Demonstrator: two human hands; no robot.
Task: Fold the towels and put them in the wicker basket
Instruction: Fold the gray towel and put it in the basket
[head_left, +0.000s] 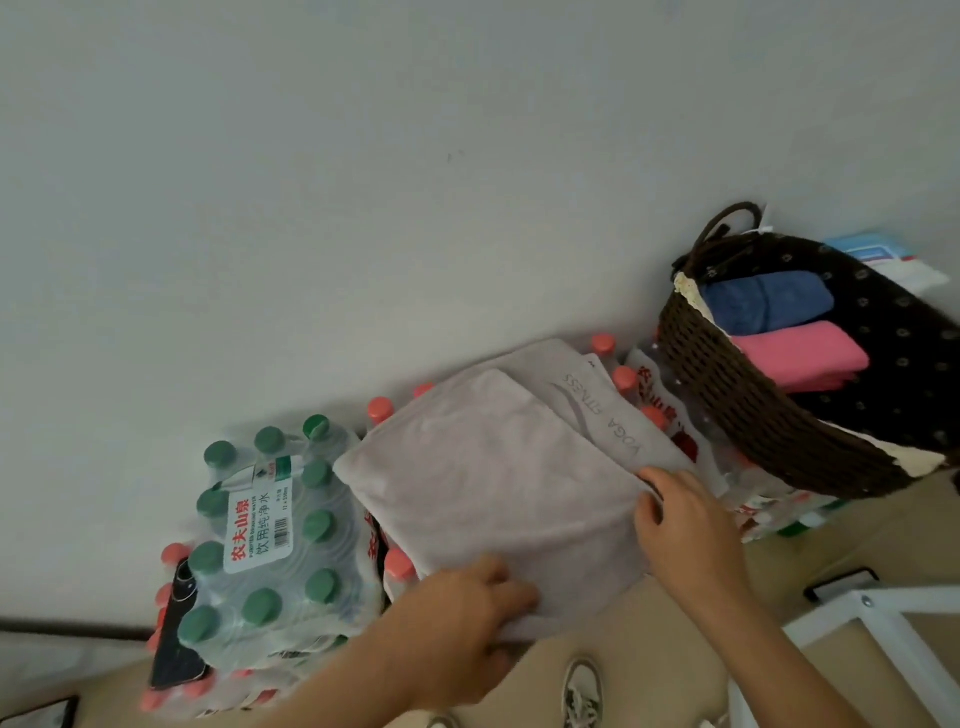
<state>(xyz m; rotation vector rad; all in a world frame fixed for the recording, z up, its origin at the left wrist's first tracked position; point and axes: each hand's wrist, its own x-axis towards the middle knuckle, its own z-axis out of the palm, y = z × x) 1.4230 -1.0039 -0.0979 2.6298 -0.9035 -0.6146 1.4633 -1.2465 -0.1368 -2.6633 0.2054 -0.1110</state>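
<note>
Left hand (457, 613) grips the near edge of the grey towel (488, 483), fingers curled on top, thumb side blurred. Right hand (680, 525) pinches its right edge; the fingertips are hard to make out.

The towel is part folded, its top layer doubled over, with "YOGA FITNESS" print showing. It lies on red-capped bottle packs (623, 379), hiding most of them.

The wicker basket (737, 405) sits right of the towel on the packs, cut off at the frame edge. It holds a blue towel (763, 301) and a pink towel (800, 353), both folded.
</note>
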